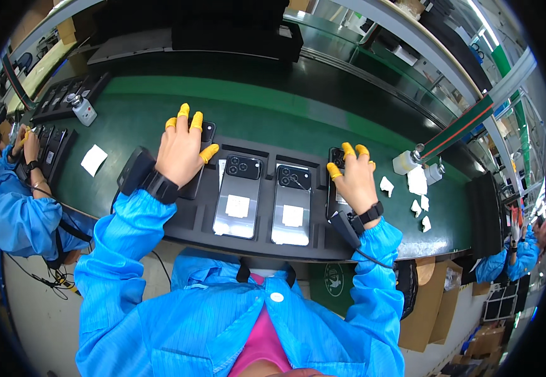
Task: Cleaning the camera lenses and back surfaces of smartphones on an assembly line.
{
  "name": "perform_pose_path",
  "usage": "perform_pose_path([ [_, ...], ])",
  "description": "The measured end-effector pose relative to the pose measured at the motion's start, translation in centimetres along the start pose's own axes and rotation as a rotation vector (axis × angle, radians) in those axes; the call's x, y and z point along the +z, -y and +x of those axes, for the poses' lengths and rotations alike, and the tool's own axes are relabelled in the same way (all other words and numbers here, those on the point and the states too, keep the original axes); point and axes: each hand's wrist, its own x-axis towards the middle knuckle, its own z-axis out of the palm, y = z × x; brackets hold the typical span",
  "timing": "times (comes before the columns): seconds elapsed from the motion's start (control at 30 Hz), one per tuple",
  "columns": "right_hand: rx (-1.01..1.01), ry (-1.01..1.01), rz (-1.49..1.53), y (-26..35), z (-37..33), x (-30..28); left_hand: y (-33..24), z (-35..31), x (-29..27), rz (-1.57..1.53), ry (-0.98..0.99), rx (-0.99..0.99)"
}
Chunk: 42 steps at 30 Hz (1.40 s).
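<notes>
A black tray (266, 149) with slots lies before me, holding several phones back side up. My left hand (182, 151), with yellow finger covers, has its fingers spread over the leftmost phone (209, 131) and hides most of it. Over the rightmost phone (335, 195) lies my right hand (356, 179), similarly covered, its fingers apart. Neither hand visibly lifts a phone. Between them sit two dark-framed phones, the left middle phone (222, 188) and the right middle phone (284, 196), each with a white label and a camera cluster.
A white paper sheet (94, 160) and a pump bottle (83, 110) are left on the green bench (135, 103). At right stand a second pump bottle (406, 162) and crumpled white scraps (417, 181). A co-worker (18, 201) handles phones at far left; another person (516, 251) is far right.
</notes>
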Motion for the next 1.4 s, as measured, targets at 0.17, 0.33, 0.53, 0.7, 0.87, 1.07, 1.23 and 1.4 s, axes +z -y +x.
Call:
perform_pose_path([
  [0.17,-0.056,0.032,0.116,5.5,-2.2,-2.6,-5.6,-3.0,-1.5,-0.164,0.05,0.138],
  [0.33,-0.09,0.234,-0.062,10.6,-3.8,-1.8,-8.8,-4.6,1.4,-0.029,0.094,0.147],
  [0.53,-0.066,0.158,-0.022,10.9,-4.4,-0.9,-9.2,-4.5,2.5,0.035,0.04,0.124],
  [0.7,-0.043,0.184,0.051,11.3,-3.7,-1.3,-9.4,-4.3,2.0,-0.02,0.078,0.085],
  [0.87,-0.108,0.022,0.078,10.3,-3.0,-2.2,-9.0,-3.4,0.7,-0.105,0.085,-0.006],
  [1.07,-0.066,0.012,0.114,9.6,0.8,-1.1,-9.3,0.6,0.2,-0.154,0.071,-0.065],
  [1.23,-0.134,-0.076,0.155,5.5,-0.6,-0.9,-7.0,-0.8,0.2,-0.125,-0.173,0.078],
  [1.4,0.315,0.065,0.29,-3.3,-8.0,-5.4,2.2,-7.4,-3.5,-0.193,-0.314,-0.17],
])
